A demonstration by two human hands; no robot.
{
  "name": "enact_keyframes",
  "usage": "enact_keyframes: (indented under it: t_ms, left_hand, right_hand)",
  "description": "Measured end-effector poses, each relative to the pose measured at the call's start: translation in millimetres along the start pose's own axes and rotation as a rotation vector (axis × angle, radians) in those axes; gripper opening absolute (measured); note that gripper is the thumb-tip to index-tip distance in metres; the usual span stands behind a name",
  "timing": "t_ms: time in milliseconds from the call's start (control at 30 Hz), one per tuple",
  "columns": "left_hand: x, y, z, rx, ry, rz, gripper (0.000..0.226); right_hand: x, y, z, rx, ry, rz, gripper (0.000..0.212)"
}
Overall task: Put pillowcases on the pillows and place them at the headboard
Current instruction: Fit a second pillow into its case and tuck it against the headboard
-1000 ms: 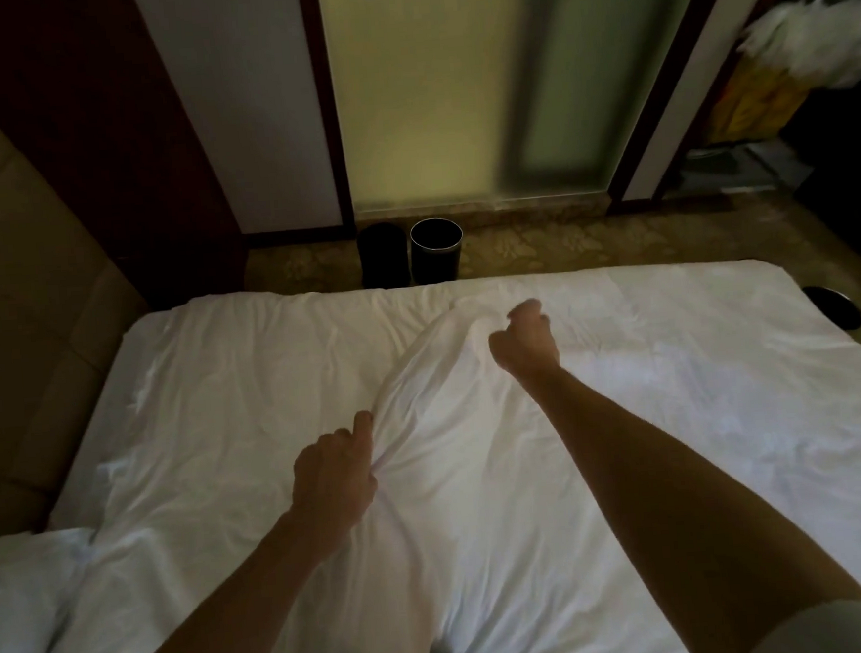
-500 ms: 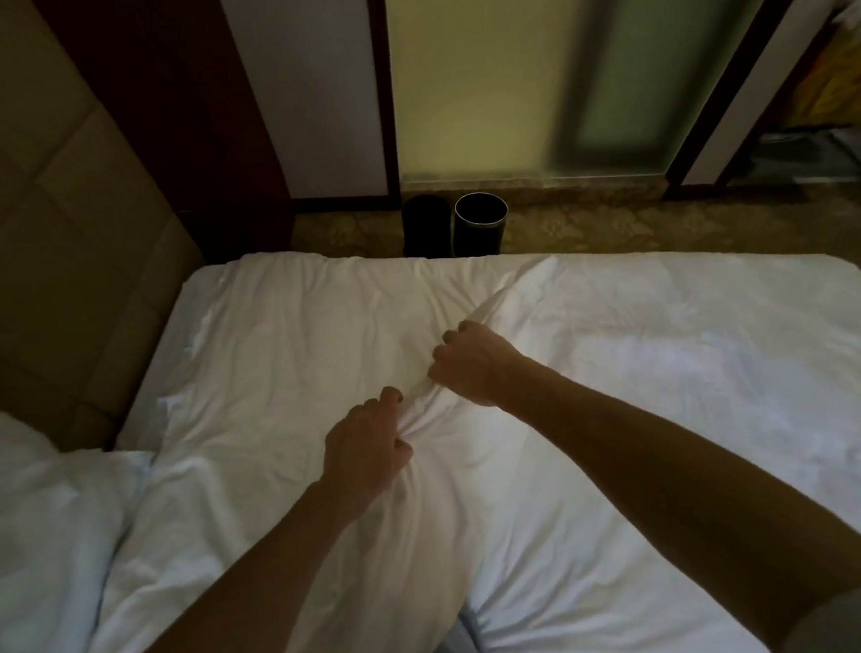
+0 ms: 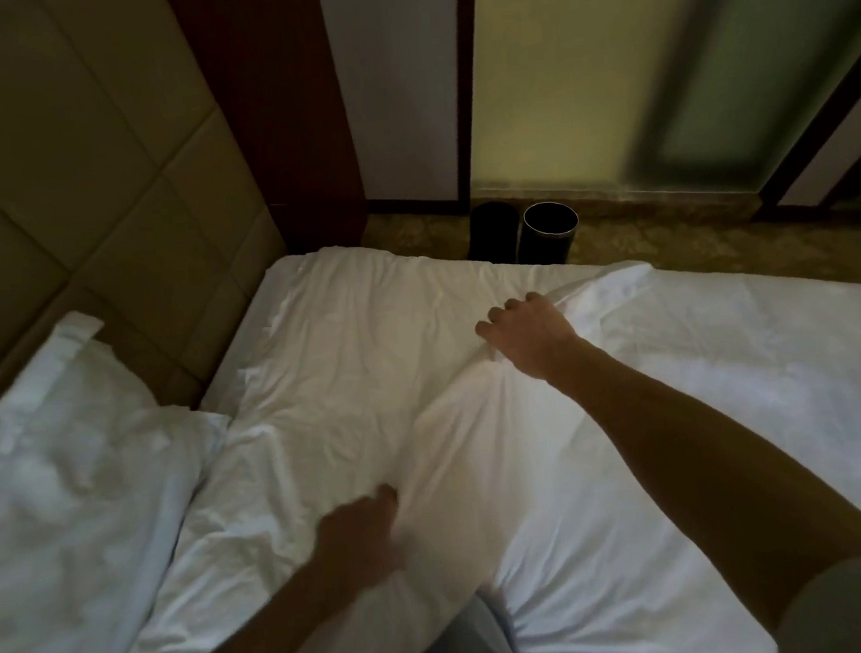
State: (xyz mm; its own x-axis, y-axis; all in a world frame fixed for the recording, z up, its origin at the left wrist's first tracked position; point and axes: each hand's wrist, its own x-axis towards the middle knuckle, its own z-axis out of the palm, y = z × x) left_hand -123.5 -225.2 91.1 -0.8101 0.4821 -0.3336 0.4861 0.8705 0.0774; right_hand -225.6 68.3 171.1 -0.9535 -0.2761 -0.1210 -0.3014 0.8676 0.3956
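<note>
Two of your hands rest on one long white pillowcase, which lies rumpled across the middle of the bed, running from your body at the near edge out toward the far edge. Your right hand sits at the far end of the pillowcase, palm down, fingers curled loosely with gaps between them; the cloth bunches just under the palm, but you cannot tell from this angle whether any of it is pinched. Your left hand lies on the near part of the pillowcase, blurred, fingers together and pointing away from you, pressed flat on the fabric rather than closed round it, as far as the blur lets you judge. Left of the pillowcase, a white pillow lies against the padded tan headboard, its corner tilted up onto the panels. Beyond the far end of the pillowcase, past the bed's edge, two dark cylindrical bins stand side by side on the patterned carpet, touching or nearly so. Behind the bins rises a frosted glass panel in a dark frame, and a dark wooden post stands between that panel and the headboard.
</note>
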Motion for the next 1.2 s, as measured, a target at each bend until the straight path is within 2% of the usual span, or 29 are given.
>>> enact_keyframes:
  t_ms: [67, 133, 233, 400, 533, 633, 667, 733, 833, 900, 1067, 1200]
  left_hand:
    - [11.3, -30.8, -15.5, -0.064, -0.131, -0.157, 0.070]
    - [22.3, -56.2, -31.9, -0.125, -0.041, -0.259, 0.055]
    - [27.8, -74.4, -37.7, -0.084, 0.076, -0.274, 0.042]
    - [13.5, -92.4, -8.4, -0.011, 0.116, -0.289, 0.053]
    - [3.4, -99.1, 6.3, -0.034, 0.314, -0.288, 0.065]
    - [0.6, -114.5, 10.7, 0.036, 0.222, -0.297, 0.087]
    - [0.9, -119.2, 10.5, 0.060, 0.199, -0.298, 0.088]
    - [0.0, -124.0, 4.4, 0.042, 0.220, -0.330, 0.072]
    - [-2.1, -130.4, -3.2, 0.052, 0.201, -0.325, 0.044]
    - [-5.5, -139.7, -7.7, 0.039, 0.149, -0.325, 0.040]
    - [-17.3, -154.6, -23.2, 0.029, -0.003, -0.456, 0.037]
    - [-33.8, -152.6, -23.9, 0.059, -0.064, -0.509, 0.043]
  right_hand:
    - [-4.3, 10.8, -0.2, 0.008, -0.015, 0.020, 0.033]
    - [-8.2, 22.5, 0.6, 0.024, -0.064, 0.033, 0.032]
    - [-9.5, 34.7, 0.1, 0.085, -0.198, 0.025, 0.030]
    - [-9.5, 30.2, 6.4, 0.152, -0.219, -0.011, 0.047]
    - [-13.3, 27.0, 20.3, 0.167, -0.177, 0.002, 0.048]
    - [-15.4, 32.3, 23.0, 0.241, -0.219, 0.031, 0.048]
    - [-15.4, 32.4, 21.8, 0.271, -0.234, 0.049, 0.051]
    - [-12.7, 27.3, 17.5, 0.306, -0.239, 0.074, 0.054]
    - [-7.0, 14.7, 15.3, 0.243, -0.227, 0.048, 0.042]
    - [-6.8, 11.4, 15.9, 0.184, -0.235, 0.033, 0.040]
    - [-14.2, 16.7, 16.9, 0.166, -0.266, 0.088, 0.052]
    - [-29.0, 9.0, 17.5, 0.095, -0.233, 0.166, 0.041]
